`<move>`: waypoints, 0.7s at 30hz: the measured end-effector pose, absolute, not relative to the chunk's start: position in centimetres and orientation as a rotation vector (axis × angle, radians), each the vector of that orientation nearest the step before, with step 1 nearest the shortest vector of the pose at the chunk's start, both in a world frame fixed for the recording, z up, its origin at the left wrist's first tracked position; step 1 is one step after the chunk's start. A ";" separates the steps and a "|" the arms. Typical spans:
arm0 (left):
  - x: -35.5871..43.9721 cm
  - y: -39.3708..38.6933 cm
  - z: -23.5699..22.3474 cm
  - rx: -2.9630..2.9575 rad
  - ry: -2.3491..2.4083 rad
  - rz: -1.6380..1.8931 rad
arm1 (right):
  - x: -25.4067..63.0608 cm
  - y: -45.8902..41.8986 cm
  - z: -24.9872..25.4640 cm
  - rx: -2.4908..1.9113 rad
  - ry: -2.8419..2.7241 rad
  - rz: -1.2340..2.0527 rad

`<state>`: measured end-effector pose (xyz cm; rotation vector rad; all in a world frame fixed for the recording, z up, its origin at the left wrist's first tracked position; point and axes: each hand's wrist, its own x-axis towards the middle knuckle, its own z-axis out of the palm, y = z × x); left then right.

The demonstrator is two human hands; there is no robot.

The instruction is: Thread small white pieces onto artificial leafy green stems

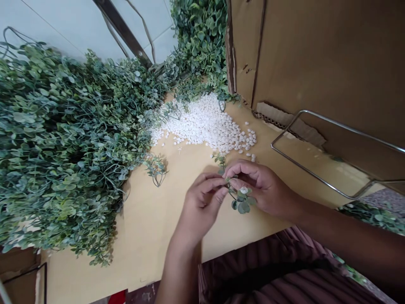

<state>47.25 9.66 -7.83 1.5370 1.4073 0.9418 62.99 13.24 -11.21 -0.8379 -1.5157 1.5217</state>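
Between my two hands is an artificial leaf sprig with small round green leaves and one white bead-like piece on it. My left hand pinches the sprig's stem from the left with thumb and fingers. From the right, my right hand closes its thumb and fingertips on the same sprig near its middle. Whether a second small piece sits between the fingertips is hidden. Just beyond my hands spreads a heap of small white pieces on the tan tabletop.
A large mound of artificial greenery covers the left side, with more greenery at the back. A loose sprig lies left of my hands. On the right stand a cardboard box and a bent metal rod frame.
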 end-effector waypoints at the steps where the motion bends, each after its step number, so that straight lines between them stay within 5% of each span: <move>1: 46.6 10.0 -7.4 1.530 1.438 0.943 | 63.0 13.1 -11.2 -0.816 -1.515 1.539; 9: 46.1 14.6 -10.3 1.589 1.702 0.929 | 63.3 12.2 -10.6 -0.675 -1.606 1.910; 21: 48.2 15.7 -10.7 1.939 1.841 0.706 | 63.1 12.7 -10.1 -0.757 -1.662 1.914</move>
